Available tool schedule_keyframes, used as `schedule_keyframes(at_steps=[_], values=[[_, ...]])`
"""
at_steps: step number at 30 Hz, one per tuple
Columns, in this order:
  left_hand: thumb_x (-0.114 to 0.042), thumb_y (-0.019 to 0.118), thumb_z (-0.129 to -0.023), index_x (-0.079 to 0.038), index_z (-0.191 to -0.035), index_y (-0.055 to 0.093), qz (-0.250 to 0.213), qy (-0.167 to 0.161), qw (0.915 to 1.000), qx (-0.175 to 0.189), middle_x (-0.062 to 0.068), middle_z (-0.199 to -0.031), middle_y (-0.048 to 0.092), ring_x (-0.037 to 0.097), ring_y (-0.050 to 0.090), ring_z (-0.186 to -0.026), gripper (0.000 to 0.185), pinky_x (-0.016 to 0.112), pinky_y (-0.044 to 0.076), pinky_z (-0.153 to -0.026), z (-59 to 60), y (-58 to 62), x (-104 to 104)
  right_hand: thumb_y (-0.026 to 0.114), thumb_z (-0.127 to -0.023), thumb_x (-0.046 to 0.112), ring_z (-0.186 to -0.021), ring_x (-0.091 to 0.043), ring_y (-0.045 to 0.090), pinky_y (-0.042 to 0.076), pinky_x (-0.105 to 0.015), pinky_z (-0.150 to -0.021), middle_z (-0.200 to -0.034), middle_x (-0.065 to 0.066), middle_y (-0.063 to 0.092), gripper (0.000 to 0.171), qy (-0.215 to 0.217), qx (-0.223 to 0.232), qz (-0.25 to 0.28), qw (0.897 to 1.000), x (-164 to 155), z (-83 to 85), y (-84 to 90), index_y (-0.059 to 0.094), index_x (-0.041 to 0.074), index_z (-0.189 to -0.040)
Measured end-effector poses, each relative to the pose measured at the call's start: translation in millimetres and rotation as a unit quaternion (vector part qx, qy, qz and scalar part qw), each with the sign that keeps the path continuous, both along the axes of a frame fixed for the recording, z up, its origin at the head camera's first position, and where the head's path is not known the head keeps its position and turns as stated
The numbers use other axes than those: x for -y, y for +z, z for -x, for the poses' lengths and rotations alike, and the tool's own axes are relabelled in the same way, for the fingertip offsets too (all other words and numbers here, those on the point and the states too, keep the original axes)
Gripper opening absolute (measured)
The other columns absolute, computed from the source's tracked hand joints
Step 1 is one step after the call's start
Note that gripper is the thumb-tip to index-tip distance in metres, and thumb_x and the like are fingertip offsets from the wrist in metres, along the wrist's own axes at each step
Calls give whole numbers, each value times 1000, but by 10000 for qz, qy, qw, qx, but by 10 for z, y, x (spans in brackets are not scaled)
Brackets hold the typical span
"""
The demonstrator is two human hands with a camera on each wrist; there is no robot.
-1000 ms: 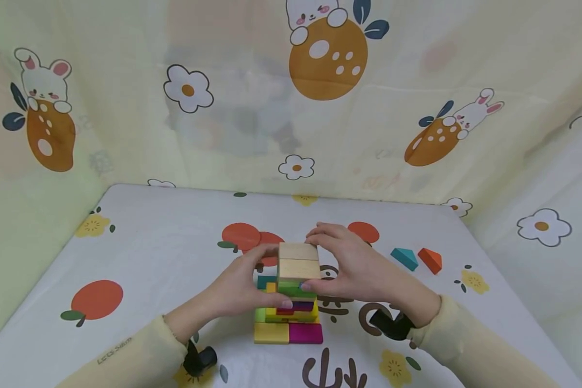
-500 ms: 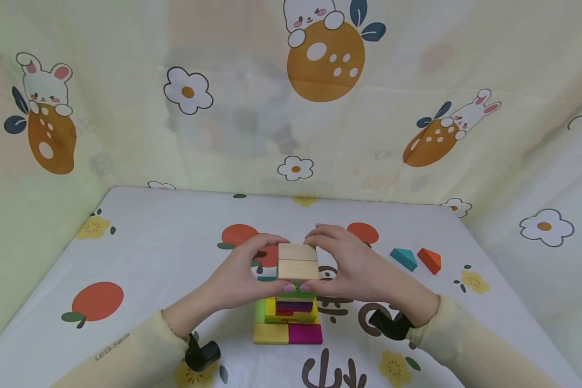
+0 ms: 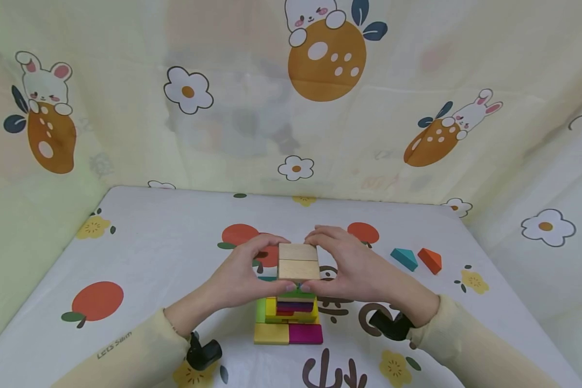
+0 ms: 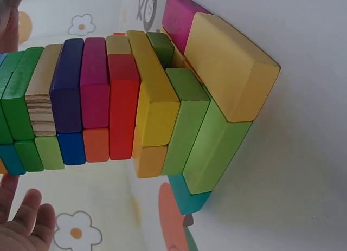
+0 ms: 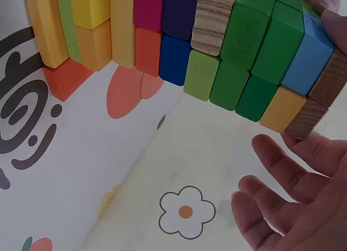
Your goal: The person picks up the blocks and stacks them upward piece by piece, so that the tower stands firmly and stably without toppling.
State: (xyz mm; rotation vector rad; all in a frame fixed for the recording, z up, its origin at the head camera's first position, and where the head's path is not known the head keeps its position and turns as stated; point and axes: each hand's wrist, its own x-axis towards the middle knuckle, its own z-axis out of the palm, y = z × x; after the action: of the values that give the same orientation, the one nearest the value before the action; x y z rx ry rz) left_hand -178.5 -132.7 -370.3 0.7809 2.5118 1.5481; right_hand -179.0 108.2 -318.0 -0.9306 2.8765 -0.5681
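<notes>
A tall tower of coloured wooden blocks (image 4: 124, 104) rises from the table, made of stacked layers. Two plain wooden blocks (image 3: 298, 269) lie side by side on its top. From the left, my left hand (image 3: 237, 275) grips the top blocks, thumb at the front and fingertips at the back edge. My right hand (image 3: 356, 269) holds them likewise from the right; both thumbs nearly meet in front. The right wrist view shows green blocks (image 5: 249, 39) and a light blue block (image 5: 307, 53) just below the top. Below, a yellow block (image 3: 271, 333) and a magenta block (image 3: 305, 333) form the front base.
A teal triangular block (image 3: 404, 259) and an orange triangular block (image 3: 430, 261) lie on the table to the tower's right. A printed white cloth (image 3: 165, 242) covers the table. A patterned curtain (image 3: 242, 134) hangs behind and at both sides.
My left hand has shifted up along the tower. Its thumb rose from the purple layer to just under the top blocks, and its fingers reached the back edge. My right hand has hardly moved.
</notes>
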Motion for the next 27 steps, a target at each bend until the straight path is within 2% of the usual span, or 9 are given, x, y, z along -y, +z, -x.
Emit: schedule_keyframes(at_steps=[7,13,16,19,21,23,25,27], values=[[-35,87,-81,-19,-139,58,26,96,9999,66,1,-140,61,31,57,-127,66,58,48,-108,-8,0,-10,81,-81,50,-144,-39,44,49,-63,-106,-147,-14,55,61,-64,35,-28,10000,-11,-1,9,64,14,-128],[-32,86,-81,-17,-136,60,-60,58,10000,1,2,-137,64,31,57,-126,63,58,48,-108,-5,-7,-28,82,-82,50,-143,-39,45,49,-64,-106,-146,-14,55,62,-8,41,15,10000,-24,-7,3,63,13,-128],[-32,86,-81,-17,-135,61,-42,71,10000,11,1,-136,64,30,58,-126,62,58,48,-107,-8,-7,-27,80,-83,51,-144,-39,43,47,-66,-108,-149,-13,54,67,39,82,96,9999,-49,-15,13,60,13,-135],[-33,87,-80,-20,-135,61,11,119,9999,32,0,-136,64,30,58,-125,62,56,49,-107,-11,-4,-23,75,-91,46,-140,-37,48,46,-64,-108,-148,-12,55,67,-1,85,409,9991,-172,26,47,54,11,-144],[-33,87,-80,-21,-134,62,25,157,9999,42,-1,-135,64,31,58,-125,62,54,49,-106,-14,-2,-22,69,-97,38,-135,-36,53,48,-62,-107,-146,-14,57,62,-217,51,694,9973,-344,118,59,50,8,-148],[-34,88,-79,-22,-133,62,45,194,9998,58,-1,-134,64,31,58,-124,62,52,50,-104,-16,-3,-22,63,-102,31,-126,-35,59,51,-58,-103,-139,-16,62,54,-642,-31,865,9942,-586,264,22,51,4,-147],[-35,88,-78,-23,-133,62,64,225,9997,88,-2,-134,64,32,58,-124,61,51,51,-102,-20,-7,-23,60,-104,28,-116,-34,63,55,-54,-97,-129,-19,67,49,-1300,-47,659,9893,-878,426,-84,54,0,-143],[-36,88,-78,-24,-132,63,71,245,9996,127,-2,-134,64,32,58,-124,61,51,51,-101,-25,-12,-25,59,-104,27,-105,-34,64,57,-51,-90,-120,-24,69,47,-1973,123,143,9802,-1179,560,-242,56,-5,-138]])
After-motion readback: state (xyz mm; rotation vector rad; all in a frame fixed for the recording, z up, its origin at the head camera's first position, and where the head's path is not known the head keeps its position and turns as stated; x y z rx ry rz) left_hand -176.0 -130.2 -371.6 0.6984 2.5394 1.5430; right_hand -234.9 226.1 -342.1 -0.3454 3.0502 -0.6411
